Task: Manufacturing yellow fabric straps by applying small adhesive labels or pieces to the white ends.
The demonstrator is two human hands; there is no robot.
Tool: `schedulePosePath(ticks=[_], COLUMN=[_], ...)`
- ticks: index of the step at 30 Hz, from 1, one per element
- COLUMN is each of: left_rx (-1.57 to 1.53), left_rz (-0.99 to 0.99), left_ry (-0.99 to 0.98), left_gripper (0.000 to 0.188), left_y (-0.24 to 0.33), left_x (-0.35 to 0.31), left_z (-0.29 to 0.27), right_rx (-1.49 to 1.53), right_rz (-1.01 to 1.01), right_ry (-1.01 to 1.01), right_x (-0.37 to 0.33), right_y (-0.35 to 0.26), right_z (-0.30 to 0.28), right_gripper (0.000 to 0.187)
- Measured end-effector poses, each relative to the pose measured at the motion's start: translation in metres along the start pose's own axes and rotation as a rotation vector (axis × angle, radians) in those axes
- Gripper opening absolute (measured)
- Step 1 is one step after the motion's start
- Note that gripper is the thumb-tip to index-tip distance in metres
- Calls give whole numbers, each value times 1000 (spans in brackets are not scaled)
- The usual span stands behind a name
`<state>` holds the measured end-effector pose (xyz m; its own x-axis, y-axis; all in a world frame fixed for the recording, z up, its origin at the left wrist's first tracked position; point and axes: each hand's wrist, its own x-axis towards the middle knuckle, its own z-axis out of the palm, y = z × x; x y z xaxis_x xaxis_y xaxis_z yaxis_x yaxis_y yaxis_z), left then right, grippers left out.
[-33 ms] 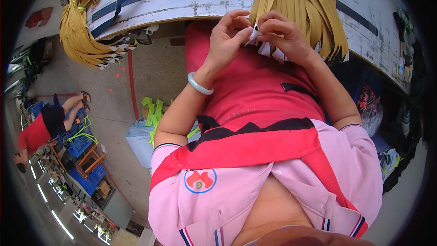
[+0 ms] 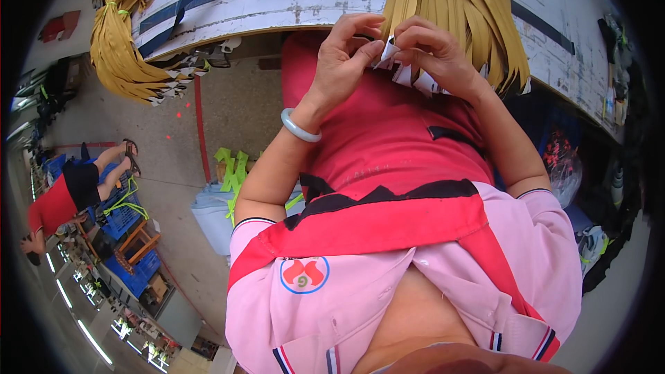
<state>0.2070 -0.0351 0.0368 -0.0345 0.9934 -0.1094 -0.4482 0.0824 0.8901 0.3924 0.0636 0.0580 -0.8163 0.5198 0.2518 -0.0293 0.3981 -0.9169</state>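
My right hand is closed in a pinch on a small folded white strip end, dark on its inner side. Beside it, my left hand has its fingers curled, with the thumb tip close against the white piece's left edge. What the left fingertips hold, if anything, is hidden. Both hands are at the table's near edge, in front of a thick bundle of mustard-yellow flat strips. The strips hang over that edge, and white ends show below my right hand.
A second tied bundle of yellow strips hangs off the worn white table at left. Dark bands lie on the tabletop. Bright green strips rest over a pale container on the floor. Far left, a person in red stands by blue crates.
The white strip end has turned slightly more upright and shows more of its face. My left hand and wrist have shifted a little to the left.
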Motion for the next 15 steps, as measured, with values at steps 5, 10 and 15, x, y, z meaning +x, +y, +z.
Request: schedulePosePath(ticks=[5,10,15], left_rx=[271,224,142], left_rz=[222,158,110], left_ry=[-149,-184,-211], left_gripper=[13,13,14], left_y=[23,22,14], left_x=[12,21,31], left_z=[0,-8,-19], right_rx=[379,401,442], right_rz=[293,361,417], right_ry=[-84,-119,-159], right_x=[14,21,34], right_y=[-9,-7,-11], right_z=[-18,-23,-26], right_gripper=[9,14,19])
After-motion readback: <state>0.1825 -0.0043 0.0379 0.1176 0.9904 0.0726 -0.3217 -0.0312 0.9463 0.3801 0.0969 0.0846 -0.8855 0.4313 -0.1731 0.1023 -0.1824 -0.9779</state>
